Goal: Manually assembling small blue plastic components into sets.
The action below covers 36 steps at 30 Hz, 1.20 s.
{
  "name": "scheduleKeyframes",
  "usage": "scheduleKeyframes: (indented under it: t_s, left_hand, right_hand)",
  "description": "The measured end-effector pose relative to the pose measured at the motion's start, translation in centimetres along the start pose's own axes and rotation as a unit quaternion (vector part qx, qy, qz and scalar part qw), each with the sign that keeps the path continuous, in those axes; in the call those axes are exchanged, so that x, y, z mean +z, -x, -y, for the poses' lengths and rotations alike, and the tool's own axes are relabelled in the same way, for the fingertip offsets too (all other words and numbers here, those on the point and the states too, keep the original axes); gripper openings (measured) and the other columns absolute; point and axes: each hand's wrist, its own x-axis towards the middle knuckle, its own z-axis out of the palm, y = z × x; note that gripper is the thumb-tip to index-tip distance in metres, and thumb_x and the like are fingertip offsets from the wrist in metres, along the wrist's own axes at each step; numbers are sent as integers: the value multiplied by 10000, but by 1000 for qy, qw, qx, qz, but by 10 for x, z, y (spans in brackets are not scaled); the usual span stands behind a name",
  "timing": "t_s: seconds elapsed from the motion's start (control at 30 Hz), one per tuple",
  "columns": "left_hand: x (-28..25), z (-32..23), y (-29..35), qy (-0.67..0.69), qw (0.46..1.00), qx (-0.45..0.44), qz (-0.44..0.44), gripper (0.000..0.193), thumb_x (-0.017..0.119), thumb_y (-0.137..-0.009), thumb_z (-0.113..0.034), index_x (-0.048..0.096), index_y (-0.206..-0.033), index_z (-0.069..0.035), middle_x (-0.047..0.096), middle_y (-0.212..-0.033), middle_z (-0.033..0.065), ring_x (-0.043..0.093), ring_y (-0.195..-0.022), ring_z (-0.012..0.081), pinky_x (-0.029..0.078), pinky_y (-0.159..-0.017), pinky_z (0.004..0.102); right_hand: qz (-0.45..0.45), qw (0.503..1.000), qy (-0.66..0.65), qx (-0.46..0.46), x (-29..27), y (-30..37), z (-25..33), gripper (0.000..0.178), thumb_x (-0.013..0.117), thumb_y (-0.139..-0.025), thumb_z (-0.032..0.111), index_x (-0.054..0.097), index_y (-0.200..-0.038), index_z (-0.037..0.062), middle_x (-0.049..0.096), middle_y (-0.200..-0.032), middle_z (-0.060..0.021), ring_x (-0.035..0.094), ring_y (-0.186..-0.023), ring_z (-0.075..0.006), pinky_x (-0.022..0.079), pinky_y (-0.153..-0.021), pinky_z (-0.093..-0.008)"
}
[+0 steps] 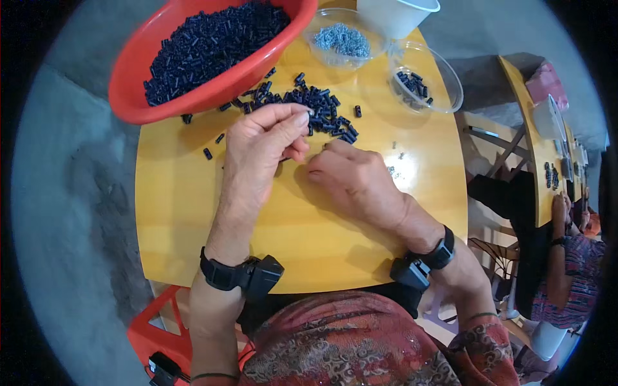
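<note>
Hands worked above a yellow bench (pixel 193 238), seen from the wearer's head. The left hand (pixel 264 138) had its grip closed, thumb pressed to forefinger, with a small pale object (pixel 310 112) at the tips, too tiny to identify. The right hand (pixel 357 177) lay just beside it, palm down, its fingers curled inward; whether this grip enclosed anything could not be told. Dark tubular pieces (pixel 325 103) formed a loose heap directly beyond both hands, a few lying apart to the left. A red basin (pixel 123 83), filled with similar pieces, stood at the far left. Farther back, a clear bowl (pixel 315 48) held silvery metal parts (pixel 342 40); to its right, a clear container (pixel 447 77) held several dark pieces. Small metal bits (pixel 394 172) were scattered near the right hand. Each wrist bore a black strapped device (pixel 225 275).
</note>
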Motion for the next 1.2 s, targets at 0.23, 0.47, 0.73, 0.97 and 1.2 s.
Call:
scheduleKeyframes:
  t_s: [0.23,0.47,0.73,0.97,1.2]
  left_hand:
    - [5,-1,3,-7,999,-20,47,189,637,-849,-104,645,-981,31,649,-788,77,621,-638,112,510,-569,214]
    - [15,3,5,-25,995,-60,73,193,632,-852,-92,639,-991,42,653,-806,103,638,-646,134,536,-566,228]
    - [17,2,8,-16,994,-74,82,194,631,-856,-96,636,-993,41,655,-814,113,645,-654,145,545,-567,236]
    - [20,1,9,-32,994,-77,77,196,636,-854,-112,638,-992,27,659,-810,99,638,-640,133,531,-550,232]
    - [19,1,9,-32,994,-74,74,194,636,-851,-91,640,-990,44,655,-806,113,648,-647,146,545,-554,232]
  right_hand:
    - [-144,810,-509,255,-28,-2,-5,134,550,-921,156,610,-919,37,615,-756,3,470,-534,-35,363,-452,-183]
    - [-152,719,-622,271,-32,-2,-11,136,564,-917,156,630,-949,42,631,-777,-8,450,-512,-28,332,-442,-172]
    - [-138,726,-612,283,-28,-2,-9,133,595,-895,151,649,-933,36,627,-762,-11,449,-511,-33,334,-443,-179]
    - [-142,716,-618,293,-28,-2,-10,137,594,-896,155,646,-919,31,606,-739,1,444,-504,-38,330,-438,-183]
    - [-140,715,-621,289,-27,-3,-11,140,589,-899,150,642,-911,21,595,-735,-6,442,-500,-42,326,-434,-186]
